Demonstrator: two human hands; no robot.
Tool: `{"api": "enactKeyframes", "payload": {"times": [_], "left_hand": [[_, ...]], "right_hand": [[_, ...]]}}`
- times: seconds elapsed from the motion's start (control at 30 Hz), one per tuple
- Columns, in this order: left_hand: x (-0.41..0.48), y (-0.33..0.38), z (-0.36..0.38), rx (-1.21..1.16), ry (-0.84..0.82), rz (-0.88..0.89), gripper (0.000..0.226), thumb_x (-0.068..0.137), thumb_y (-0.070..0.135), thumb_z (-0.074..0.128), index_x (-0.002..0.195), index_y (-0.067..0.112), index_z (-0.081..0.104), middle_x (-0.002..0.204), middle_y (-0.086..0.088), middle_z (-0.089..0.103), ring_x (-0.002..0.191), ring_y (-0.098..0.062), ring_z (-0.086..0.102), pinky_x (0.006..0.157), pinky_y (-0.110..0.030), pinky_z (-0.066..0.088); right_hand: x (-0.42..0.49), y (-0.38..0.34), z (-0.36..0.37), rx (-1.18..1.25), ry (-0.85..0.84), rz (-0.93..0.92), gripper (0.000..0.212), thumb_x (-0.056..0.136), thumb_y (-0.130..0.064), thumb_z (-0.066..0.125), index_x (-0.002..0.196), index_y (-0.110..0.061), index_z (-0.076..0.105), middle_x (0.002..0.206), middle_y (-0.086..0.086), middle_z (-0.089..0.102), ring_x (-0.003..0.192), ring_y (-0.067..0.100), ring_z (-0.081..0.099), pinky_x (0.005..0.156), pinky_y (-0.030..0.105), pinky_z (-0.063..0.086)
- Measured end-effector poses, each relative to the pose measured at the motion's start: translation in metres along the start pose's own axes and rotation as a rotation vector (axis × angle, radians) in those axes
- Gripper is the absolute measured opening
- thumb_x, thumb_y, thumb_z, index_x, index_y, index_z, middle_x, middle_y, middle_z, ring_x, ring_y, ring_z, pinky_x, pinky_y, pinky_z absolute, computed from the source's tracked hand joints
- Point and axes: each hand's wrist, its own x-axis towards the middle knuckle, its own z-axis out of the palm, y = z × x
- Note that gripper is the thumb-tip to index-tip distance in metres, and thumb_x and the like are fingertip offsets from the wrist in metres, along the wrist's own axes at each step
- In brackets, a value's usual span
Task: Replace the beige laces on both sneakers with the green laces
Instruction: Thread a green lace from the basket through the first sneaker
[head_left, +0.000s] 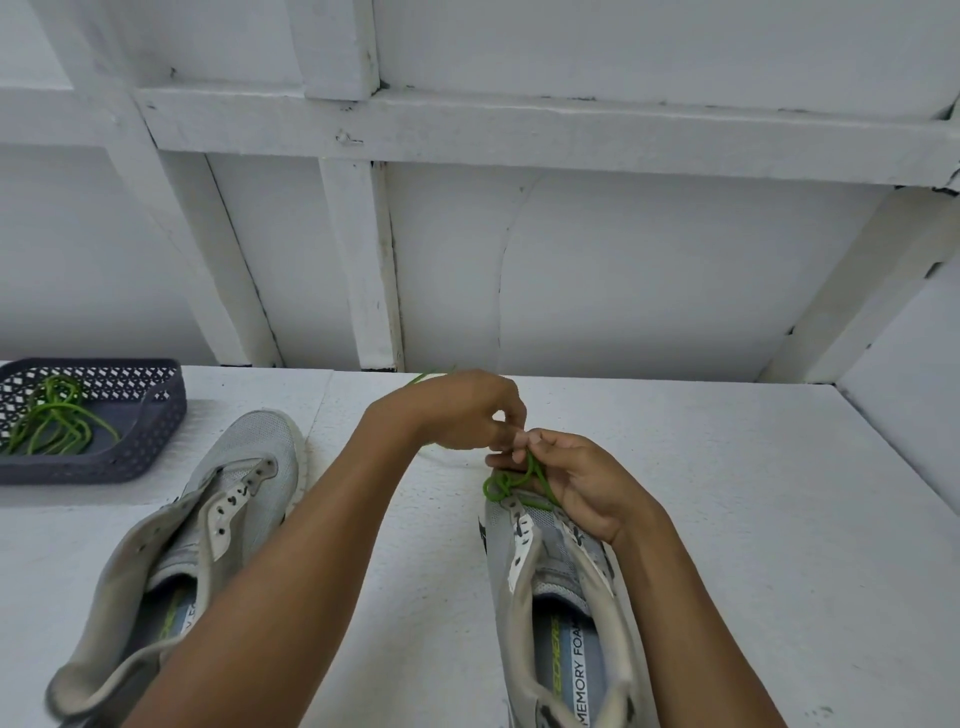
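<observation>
Two grey sneakers lie on the white table, toes pointing away from me. The left sneaker has bare eyelets and no lace. Over the toe end of the right sneaker both hands work a green lace, which loops at the lowest eyelets. My left hand pinches the lace above the toe, and a strand runs out behind it. My right hand grips the lace with curled fingers and hides the toe. No beige lace is in view.
A dark perforated basket sits at the table's far left with a second green lace bundled in it. A white panelled wall stands right behind the table, and another white wall closes the right side.
</observation>
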Motion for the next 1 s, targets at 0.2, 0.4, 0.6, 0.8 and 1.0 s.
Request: {"api": "enactKeyframes", "payload": {"times": [0.2, 0.4, 0.6, 0.8, 1.0], "left_hand": [[-0.006, -0.017, 0.005, -0.198, 0.130, 0.023, 0.015, 0.088, 0.033, 0.071, 0.083, 0.019, 0.073, 0.103, 0.017, 0.059, 0.099, -0.008, 0.057, 0.083, -0.028, 0.044], [-0.020, -0.033, -0.013, -0.338, 0.271, -0.021, 0.012, 0.086, 0.027, 0.076, 0.074, 0.024, 0.072, 0.101, 0.016, 0.059, 0.095, -0.010, 0.058, 0.083, -0.032, 0.047], [-0.027, -0.045, -0.014, -0.457, 0.395, -0.024, 0.013, 0.086, 0.022, 0.075, 0.073, 0.020, 0.074, 0.102, 0.010, 0.057, 0.094, -0.007, 0.059, 0.082, -0.023, 0.046], [-0.031, -0.056, -0.004, -0.493, 0.430, -0.053, 0.016, 0.087, 0.021, 0.074, 0.073, 0.014, 0.074, 0.100, 0.012, 0.055, 0.096, -0.004, 0.058, 0.089, -0.024, 0.041], [-0.032, -0.061, -0.001, -0.503, 0.445, -0.069, 0.015, 0.087, 0.018, 0.074, 0.075, 0.010, 0.073, 0.104, 0.010, 0.053, 0.100, -0.005, 0.056, 0.092, -0.027, 0.041]], "right_hand": [[-0.001, -0.002, 0.001, 0.011, 0.012, 0.027, 0.031, 0.102, -0.011, 0.042, 0.113, 0.012, 0.060, 0.099, 0.017, 0.069, 0.109, 0.029, 0.066, 0.094, 0.033, 0.055], [0.001, -0.003, 0.001, 0.044, 0.011, 0.042, 0.030, 0.103, -0.007, 0.040, 0.112, 0.011, 0.062, 0.113, 0.026, 0.067, 0.109, 0.028, 0.066, 0.095, 0.032, 0.055], [0.001, -0.001, -0.001, 0.034, 0.017, 0.032, 0.031, 0.104, -0.006, 0.038, 0.116, 0.012, 0.059, 0.113, 0.021, 0.068, 0.112, 0.028, 0.065, 0.094, 0.030, 0.055], [0.003, 0.000, -0.002, 0.076, 0.022, 0.030, 0.031, 0.103, -0.005, 0.039, 0.117, 0.016, 0.057, 0.117, 0.025, 0.065, 0.112, 0.029, 0.065, 0.092, 0.030, 0.056], [0.002, 0.001, -0.002, 0.092, 0.038, 0.025, 0.030, 0.103, -0.003, 0.040, 0.117, 0.018, 0.056, 0.113, 0.027, 0.066, 0.107, 0.026, 0.068, 0.089, 0.028, 0.056]]}}
